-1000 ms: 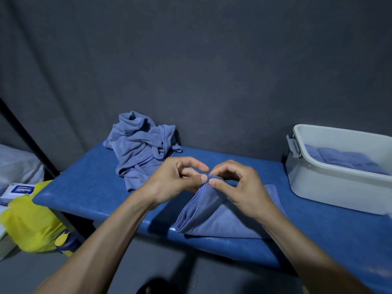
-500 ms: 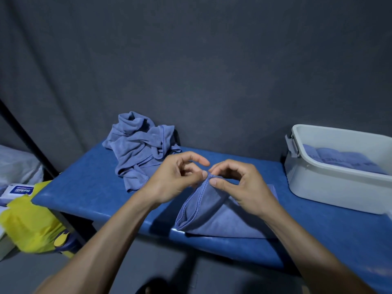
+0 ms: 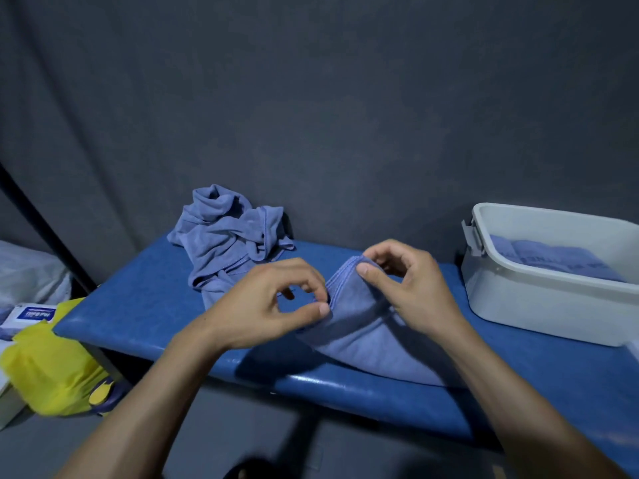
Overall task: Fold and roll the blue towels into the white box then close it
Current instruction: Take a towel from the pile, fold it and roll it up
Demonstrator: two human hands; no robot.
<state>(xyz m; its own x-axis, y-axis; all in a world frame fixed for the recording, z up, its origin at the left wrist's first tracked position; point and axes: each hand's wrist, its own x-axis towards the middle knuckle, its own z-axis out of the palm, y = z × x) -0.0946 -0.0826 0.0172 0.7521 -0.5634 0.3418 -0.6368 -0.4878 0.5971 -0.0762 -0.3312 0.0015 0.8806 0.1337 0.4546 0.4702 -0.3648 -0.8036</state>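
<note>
A folded blue towel (image 3: 359, 333) lies on the blue padded bench (image 3: 145, 305), its stacked edges lifted between my hands. My left hand (image 3: 266, 305) pinches the lower part of that edge with thumb and forefinger. My right hand (image 3: 411, 285) pinches the top corner of the same edge, a little higher and to the right. A crumpled heap of blue towels (image 3: 228, 236) sits at the back left of the bench. The open white box (image 3: 539, 288) stands at the right, with rolled blue towels (image 3: 553, 257) inside.
A dark grey curtain hangs right behind the bench. Left of the bench, lower down, lie a yellow bag (image 3: 52, 368) and a small white and blue carton (image 3: 33, 314). A latch (image 3: 472, 236) sticks out on the box's left end. No lid shows.
My hands have drawn apart along the towel's edge: the right has gone up and right with the corner, the left stays lower. The edge now stretches between them.
</note>
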